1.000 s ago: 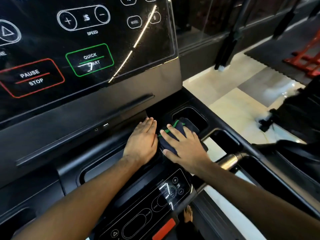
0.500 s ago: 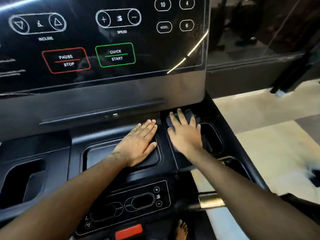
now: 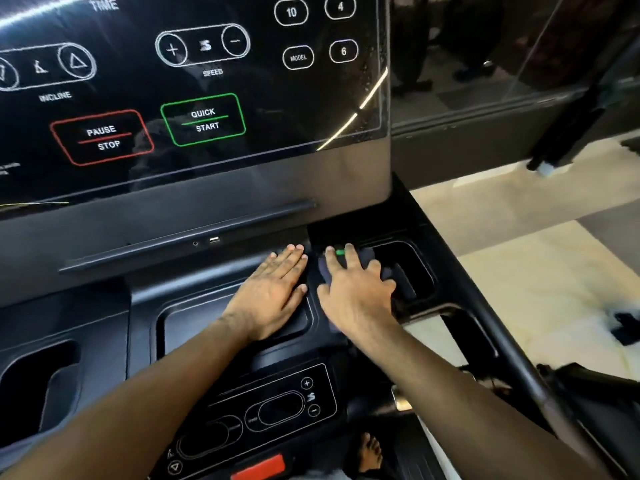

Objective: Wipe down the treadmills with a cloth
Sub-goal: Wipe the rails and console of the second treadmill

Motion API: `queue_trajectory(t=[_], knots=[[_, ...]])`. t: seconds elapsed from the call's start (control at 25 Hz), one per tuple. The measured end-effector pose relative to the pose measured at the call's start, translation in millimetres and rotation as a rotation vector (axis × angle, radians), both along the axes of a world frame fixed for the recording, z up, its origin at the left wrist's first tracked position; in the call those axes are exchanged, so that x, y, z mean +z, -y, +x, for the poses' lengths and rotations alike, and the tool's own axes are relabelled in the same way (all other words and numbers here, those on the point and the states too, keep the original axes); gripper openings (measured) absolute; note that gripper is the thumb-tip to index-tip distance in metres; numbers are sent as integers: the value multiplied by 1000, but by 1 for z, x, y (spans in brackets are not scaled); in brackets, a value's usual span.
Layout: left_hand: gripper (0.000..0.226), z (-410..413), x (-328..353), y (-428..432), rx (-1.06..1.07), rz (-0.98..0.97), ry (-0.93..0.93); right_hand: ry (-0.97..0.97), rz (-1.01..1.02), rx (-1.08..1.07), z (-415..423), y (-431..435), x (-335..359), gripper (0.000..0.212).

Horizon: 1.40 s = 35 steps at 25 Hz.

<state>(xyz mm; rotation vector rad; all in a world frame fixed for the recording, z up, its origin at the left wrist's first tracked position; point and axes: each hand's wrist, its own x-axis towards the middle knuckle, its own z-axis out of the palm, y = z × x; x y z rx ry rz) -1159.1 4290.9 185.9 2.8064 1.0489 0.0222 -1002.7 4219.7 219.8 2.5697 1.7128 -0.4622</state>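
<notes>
Head view: right hand, fingers spread, is pressing the cloth flat on the treadmill console; left hand is lying flat, fingers together, just beside it.

On your treadmill's console panel you read TIME, INCLINE, SPEED, PAUSE STOP in red, QUICK START in green, MODEL, and 10, 4, 6.

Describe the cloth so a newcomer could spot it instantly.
Start at the big black treadmill screen and drop to the tray ledge below its right corner. The cloth lies there under the flat right hand, beside the right cup hollow. It is dark, soft, with a green stripe.
</notes>
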Motion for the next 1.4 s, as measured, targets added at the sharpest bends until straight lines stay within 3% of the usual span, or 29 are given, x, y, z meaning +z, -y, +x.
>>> queue_trajectory(t=[0.16,0.44,0.56,0.76,0.92,1.08,1.16,1.24,1.32,1.4], knots=[[76,20,1,2,-84,-46,47,34,-138,-201,-16,38,5,72],[63,40,1,22,-65,2,6,-119,149,-795,23,45,-28,71],[63,43,2,22,-49,-28,39,-118,239,-821,19,48,-36,69],[63,49,3,22,-51,-30,38,-87,178,-933,68,30,-30,68],[63,64,4,14,-21,-48,75,-11,102,-710,93,24,-37,68],[64,76,4,12,29,-56,62,-90,77,-692,142,1,-31,64],[72,78,2,10,36,-35,42,18,146,-362,128,-3,-43,66],[78,78,-1,9,24,-22,14,-43,193,-138,148,-9,-47,65],[79,79,0,10,36,-22,-18,-165,172,-303,180,-36,-40,63],[81,82,5,11,63,-38,-29,-119,182,-336,178,-47,-42,65]])
